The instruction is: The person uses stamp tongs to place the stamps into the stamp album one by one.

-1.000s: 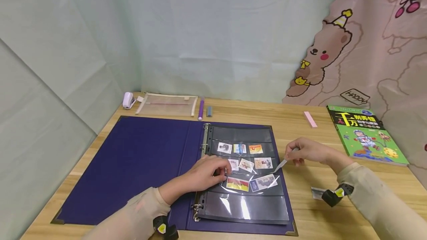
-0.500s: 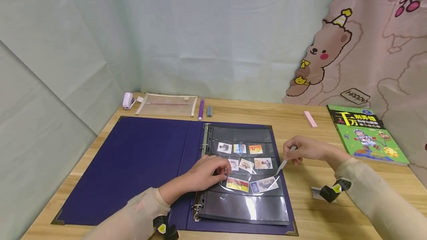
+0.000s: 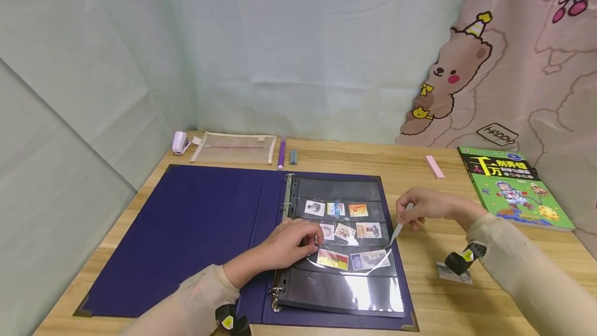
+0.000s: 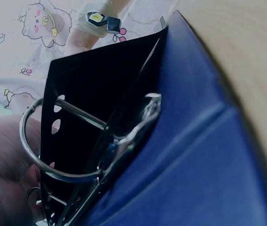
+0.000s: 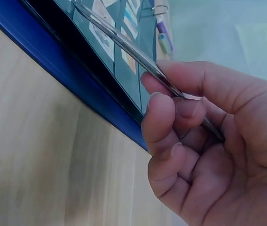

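Observation:
A navy ring binder (image 3: 196, 237) lies spread out, with a black stamp page (image 3: 326, 294) on its rings. My left hand (image 3: 286, 245) rests over the ring side, thumb and forefinger pinching the edge of a clear pocket strip (image 3: 382, 262). Behind that strip are a red-and-yellow stamp (image 3: 332, 260) and a greyish-violet stamp (image 3: 370, 260), slightly tilted. Metal tweezers (image 5: 124, 44) are held between the thumb and fingers of my right hand (image 3: 426, 209). Their tips reach the page's right edge, near the violet stamp's upper right corner. Several stamps (image 3: 345, 232) fill the two rows above.
A small grey rectangular piece (image 3: 454, 274) lies under my right wrist. At the right is a green book (image 3: 517, 196), with a pink bar (image 3: 435, 167) beyond the page. A mesh pouch (image 3: 233, 149), purple pen (image 3: 281, 153) and lilac stapler (image 3: 180, 142) line the back.
The violet stamp has shifted slightly right and lies less tilted. The tweezer tips have moved a little right and toward me, standing steeper. My left hand has stayed put.

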